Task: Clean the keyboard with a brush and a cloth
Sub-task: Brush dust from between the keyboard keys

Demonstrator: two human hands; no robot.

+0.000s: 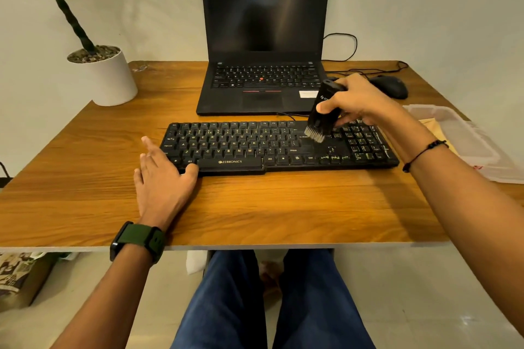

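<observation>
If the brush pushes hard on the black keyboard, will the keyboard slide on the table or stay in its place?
It will probably stay: the left hand rests against the near left corner of the keyboard. Without that hand it might slide, since the wooden table looks smooth. The brush in the right hand has soft-looking bristles, so the push is likely gentle.

Bare forearms — a green-strapped watch (138, 241) on the left wrist, a black bead bracelet (424, 152) on the right — blue jeans (269, 306).

Right hand (360, 102) is gripping a black brush (323, 110), bristles touching the keyboard (255, 147) at the 3 o'clock side of its letter block. Left hand (161, 178) is lying flat on the desk (85, 178), thumb touching the keyboard's 7 o'clock corner.
</observation>
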